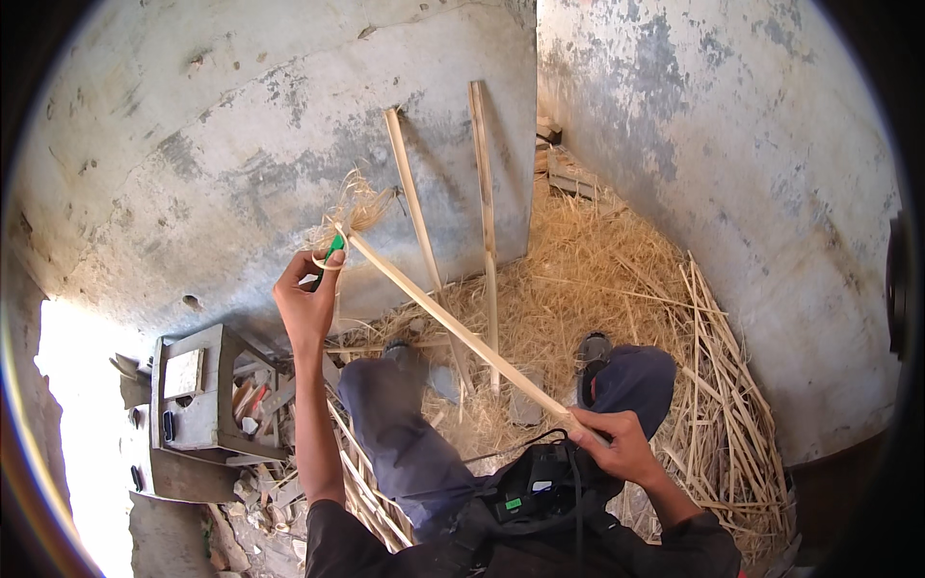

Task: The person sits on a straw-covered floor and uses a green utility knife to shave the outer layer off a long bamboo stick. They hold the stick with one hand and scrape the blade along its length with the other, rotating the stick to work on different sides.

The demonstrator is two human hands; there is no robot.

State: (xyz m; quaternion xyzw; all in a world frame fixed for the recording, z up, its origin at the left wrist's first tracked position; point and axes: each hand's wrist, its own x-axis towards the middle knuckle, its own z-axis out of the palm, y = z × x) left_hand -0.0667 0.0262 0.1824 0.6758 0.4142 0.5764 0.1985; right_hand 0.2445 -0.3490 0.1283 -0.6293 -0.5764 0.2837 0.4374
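My right hand (617, 443) is closed around the near end of a long, pale wooden strip (462, 332). The strip slants up and leftward across my lap to its far end beside my left hand (310, 289). That hand is raised, its fingers closed on a small green and black tool (333, 250), whose exact kind I cannot make out. A thin curl of wood loops around the tool. Fine, tangled shavings (358, 200) stick out just above the strip's far end.
Two wooden strips, a left one (412, 193) and a right one (484, 193), lean against the wall (289, 106). Straw-like shavings (578, 250) cover the floor. A bundle of thin sticks (727, 405) lies at right. A worn wooden cabinet (188, 424) stands at left.
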